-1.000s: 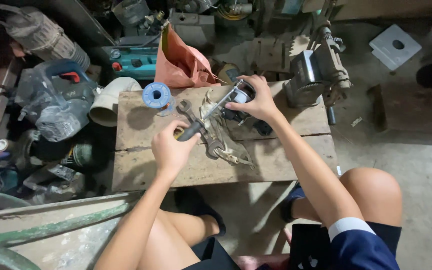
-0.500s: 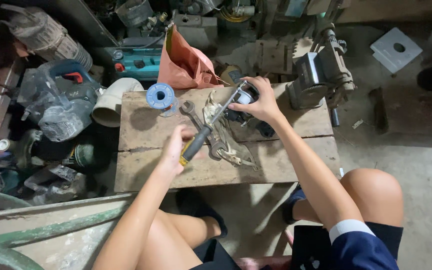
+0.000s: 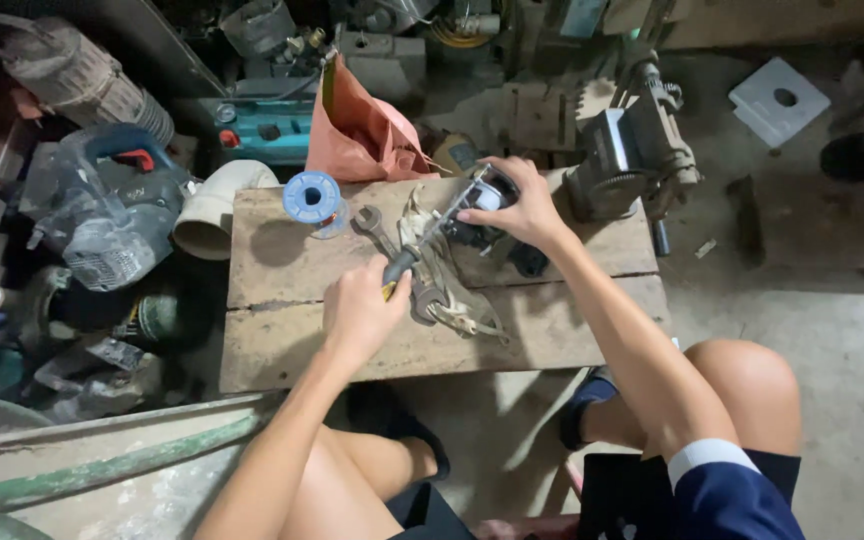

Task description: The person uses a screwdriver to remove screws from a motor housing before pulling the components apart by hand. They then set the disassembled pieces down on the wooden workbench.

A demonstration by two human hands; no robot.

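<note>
1. The left hand (image 3: 362, 310) is closing around the handle of a screwdriver (image 3: 414, 252), whose shaft is angling up toward a small motor (image 3: 477, 215).
2. The right hand (image 3: 517, 208) is gripping the motor from above, steadying it on the wooden board (image 3: 292, 340), near the far edge.
3. Progress, as judged: the motor is looking only partly opened. The tip is sitting at its housing, so fastener work appears to be under way, not finished. Whether any screw is out cannot be told.
4. A steel spanner (image 3: 377, 228) is lying just beside the shaft, unused.
5. Pale, frayed cord (image 3: 452, 300) is trailing under the tool.
6. A blue spool (image 3: 312, 197) of fine wire is standing at the board's far-left part.
7. The board is rough, cracked and stained.
</note>
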